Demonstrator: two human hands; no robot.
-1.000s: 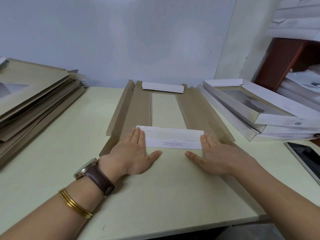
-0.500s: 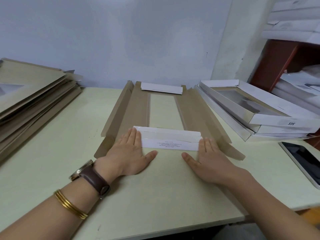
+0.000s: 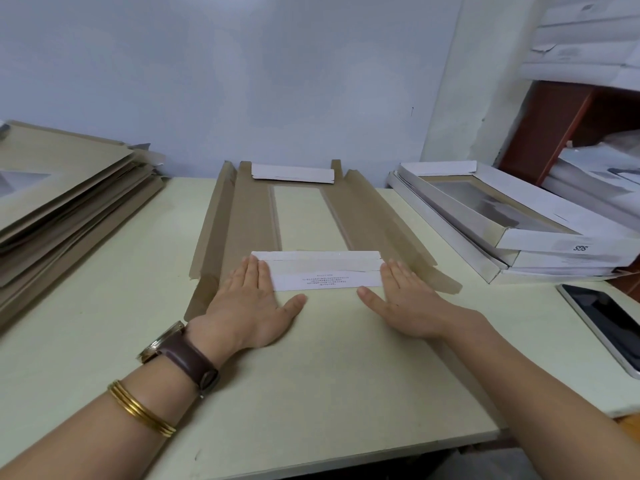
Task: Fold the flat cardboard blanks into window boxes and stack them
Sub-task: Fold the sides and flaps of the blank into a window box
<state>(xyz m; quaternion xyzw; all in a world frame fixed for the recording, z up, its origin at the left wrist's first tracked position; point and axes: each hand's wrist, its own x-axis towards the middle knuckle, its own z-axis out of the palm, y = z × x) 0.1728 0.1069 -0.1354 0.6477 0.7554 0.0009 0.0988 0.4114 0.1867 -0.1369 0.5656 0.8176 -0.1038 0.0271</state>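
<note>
Change: both palms stay planted where they were a second ago, so the crease is being set, I'd say.
Left hand (image 3: 247, 303): flat and fully spread, gripping nothing, fingertips on the folded flap's left end.
Right hand (image 3: 410, 303): the same, on the right end.
Flap (image 3: 325, 271): white printed face up, thin, rectangular, between the hands.
Blank (image 3: 242, 220): matte brown card, window cut out, stretching away beyond the fingertips.
Finished boxes (image 3: 519, 233): stacked right of the right hand.
Flat blanks (image 3: 69, 188): piled left of the left hand.

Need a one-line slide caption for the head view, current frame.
Both hands, left hand and right hand, press the near white flap flat on an open cardboard blank.
</note>
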